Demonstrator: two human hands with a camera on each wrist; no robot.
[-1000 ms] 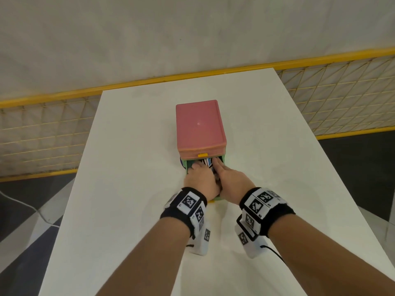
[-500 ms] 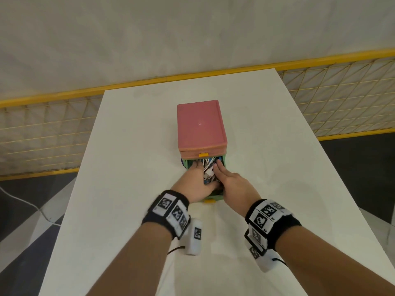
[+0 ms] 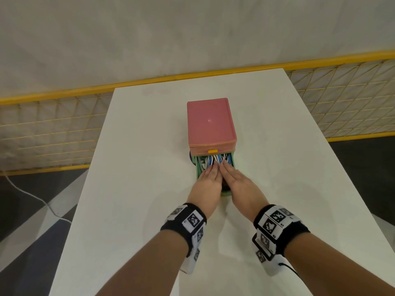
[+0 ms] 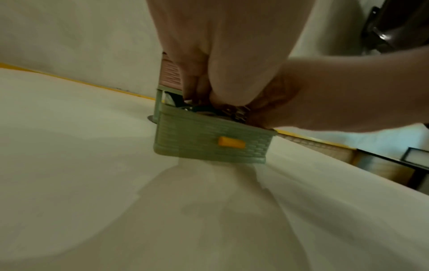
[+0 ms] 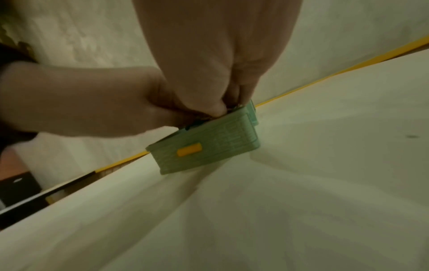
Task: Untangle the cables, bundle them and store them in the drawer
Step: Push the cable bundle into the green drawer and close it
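A pink drawer box point(image 3: 210, 122) stands mid-table with its green drawer point(image 3: 233, 161) pulled out toward me. White and blue cables point(image 3: 213, 159) lie bunched inside it. My left hand point(image 3: 209, 175) and right hand point(image 3: 232, 176) lie side by side on top of the cables, fingers straight, pressing down. They hide the near half of the drawer. In the left wrist view, the left fingers point(image 4: 195, 86) dip behind the drawer front point(image 4: 197, 146), which has a yellow handle point(image 4: 231, 142). The right wrist view shows the same front point(image 5: 220, 144) below the right hand point(image 5: 209, 73).
The white table point(image 3: 139, 178) is narrow, with its side edges close on either side. A yellow mesh fence point(image 3: 42, 129) runs behind it. A white cord point(image 3: 32, 195) lies on the dark floor at the left. The pink box's upper drawer has a yellow handle point(image 3: 212, 151).
Both hands have flattened out and drawn together on top of the cables. More white and blue cable now shows at the back of the drawer.
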